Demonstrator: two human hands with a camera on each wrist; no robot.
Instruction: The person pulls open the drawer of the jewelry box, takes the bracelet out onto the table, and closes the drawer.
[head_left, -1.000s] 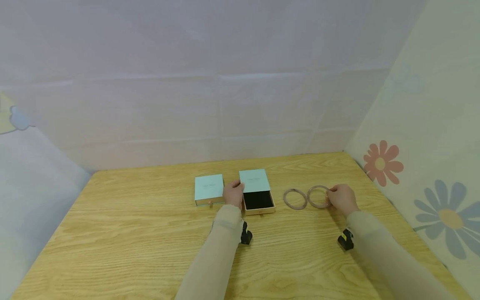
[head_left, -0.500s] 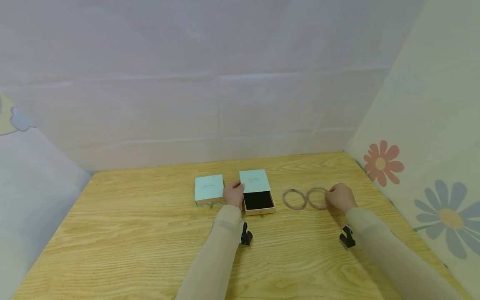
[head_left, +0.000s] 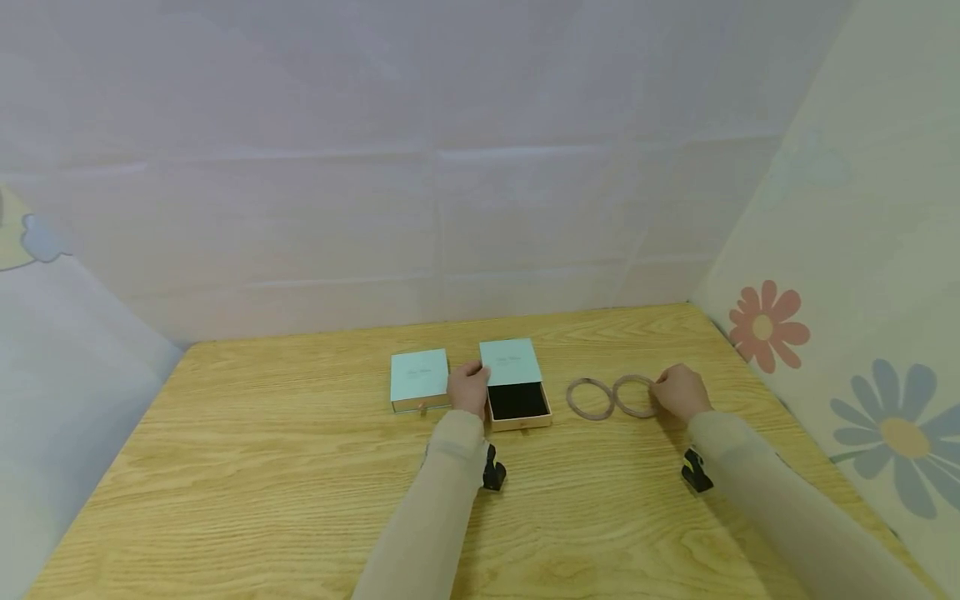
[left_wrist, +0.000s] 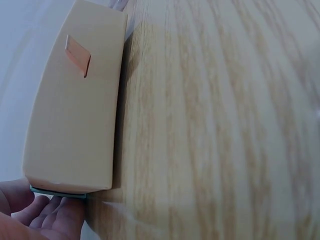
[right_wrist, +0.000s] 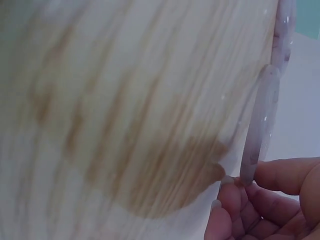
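A pale blue drawer-style gift box (head_left: 512,358) stands mid-table, its cream drawer (left_wrist: 75,120) pulled partly out to show a black lining (head_left: 519,401). My left hand (head_left: 468,389) holds this box at its left side, thumb by the top edge and fingers along the side. On the right, my right hand (head_left: 682,392) pinches the right edge of a pinkish translucent bangle (right_wrist: 261,117) between thumb and fingers. A matching bangle (head_left: 590,417) lies to its left, the two rims meeting or nearly meeting.
A second pale blue gift box (head_left: 418,373), with its drawer pushed in, sits just left of my left hand. All of this is on a wood-grain table (head_left: 262,467). A pale sheet hangs behind, and a flower-printed sheet (head_left: 862,250) borders the right side.
My right hand and the bangle it pinches have shifted very slightly left. My left hand stays at the box, and both boxes remain in place.
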